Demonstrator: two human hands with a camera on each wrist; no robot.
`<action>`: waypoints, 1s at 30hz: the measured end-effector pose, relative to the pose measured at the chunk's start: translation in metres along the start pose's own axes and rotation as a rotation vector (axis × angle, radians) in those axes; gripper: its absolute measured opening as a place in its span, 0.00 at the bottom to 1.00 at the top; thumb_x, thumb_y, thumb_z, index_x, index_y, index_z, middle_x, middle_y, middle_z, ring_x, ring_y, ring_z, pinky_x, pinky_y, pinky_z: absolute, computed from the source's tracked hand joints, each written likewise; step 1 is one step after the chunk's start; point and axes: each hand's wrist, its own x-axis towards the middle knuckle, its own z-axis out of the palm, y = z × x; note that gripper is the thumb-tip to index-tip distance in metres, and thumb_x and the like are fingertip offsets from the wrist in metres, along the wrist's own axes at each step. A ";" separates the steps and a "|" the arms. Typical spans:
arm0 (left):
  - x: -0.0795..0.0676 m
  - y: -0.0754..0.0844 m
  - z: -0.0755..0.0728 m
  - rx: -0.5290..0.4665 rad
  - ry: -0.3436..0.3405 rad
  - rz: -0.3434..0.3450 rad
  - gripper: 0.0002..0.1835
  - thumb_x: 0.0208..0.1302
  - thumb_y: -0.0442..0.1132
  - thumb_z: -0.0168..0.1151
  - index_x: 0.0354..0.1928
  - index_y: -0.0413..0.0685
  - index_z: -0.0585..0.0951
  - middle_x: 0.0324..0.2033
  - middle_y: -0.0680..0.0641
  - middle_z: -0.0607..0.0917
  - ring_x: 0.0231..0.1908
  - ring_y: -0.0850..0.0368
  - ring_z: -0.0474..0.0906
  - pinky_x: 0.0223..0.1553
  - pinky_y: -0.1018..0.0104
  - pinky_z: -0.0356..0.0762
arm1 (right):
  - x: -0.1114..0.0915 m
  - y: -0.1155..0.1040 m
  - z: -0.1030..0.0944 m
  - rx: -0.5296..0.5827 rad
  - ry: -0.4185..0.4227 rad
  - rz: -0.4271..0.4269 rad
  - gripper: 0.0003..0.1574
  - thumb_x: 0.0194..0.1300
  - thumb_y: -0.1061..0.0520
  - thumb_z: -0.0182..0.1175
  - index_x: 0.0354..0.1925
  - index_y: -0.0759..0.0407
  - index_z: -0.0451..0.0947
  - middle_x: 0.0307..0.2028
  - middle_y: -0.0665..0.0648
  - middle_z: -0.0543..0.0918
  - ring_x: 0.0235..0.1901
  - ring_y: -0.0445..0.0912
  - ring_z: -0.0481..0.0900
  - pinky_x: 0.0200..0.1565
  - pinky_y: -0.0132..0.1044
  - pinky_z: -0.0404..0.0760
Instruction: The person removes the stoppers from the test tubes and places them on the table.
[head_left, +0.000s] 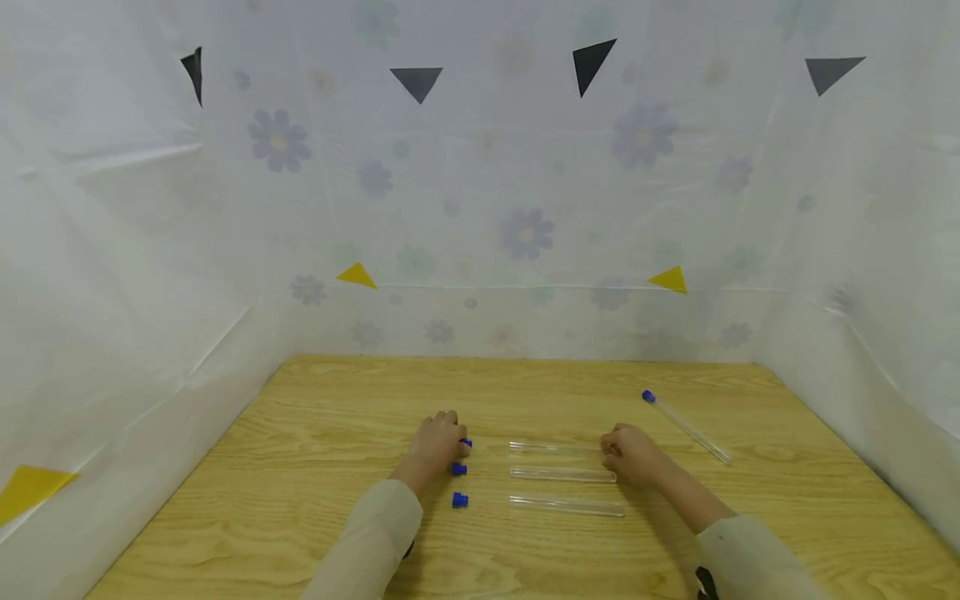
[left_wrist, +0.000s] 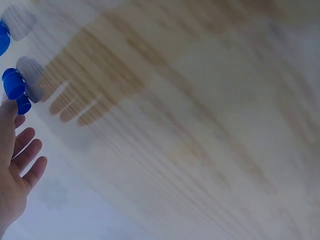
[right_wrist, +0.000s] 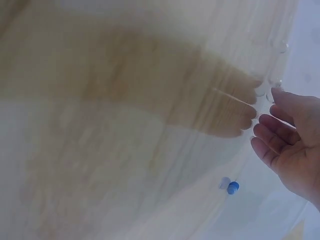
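In the head view, my left hand is over the farthest blue cap on the wooden table. The left wrist view has that cap pinched at the thumb and index fingertips, the other fingers loosely spread. Two more blue caps, a middle one and a near one, lie in a column towards me. My right hand pinches the right end of the farthest clear test tube. Parallel to it, nearer me, are a middle tube and a near tube.
Beyond my right hand, a test tube with a blue cap on its end lies slantwise. White flowered sheeting encloses the table at the back and both sides, with black and yellow triangles on it.
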 end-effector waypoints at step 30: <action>0.004 0.022 -0.010 -0.053 0.153 0.202 0.16 0.64 0.49 0.57 0.42 0.45 0.81 0.38 0.47 0.81 0.39 0.54 0.78 0.41 0.65 0.80 | -0.028 0.027 -0.009 -0.153 0.239 0.096 0.14 0.53 0.67 0.63 0.35 0.80 0.78 0.32 0.70 0.80 0.34 0.61 0.80 0.37 0.48 0.81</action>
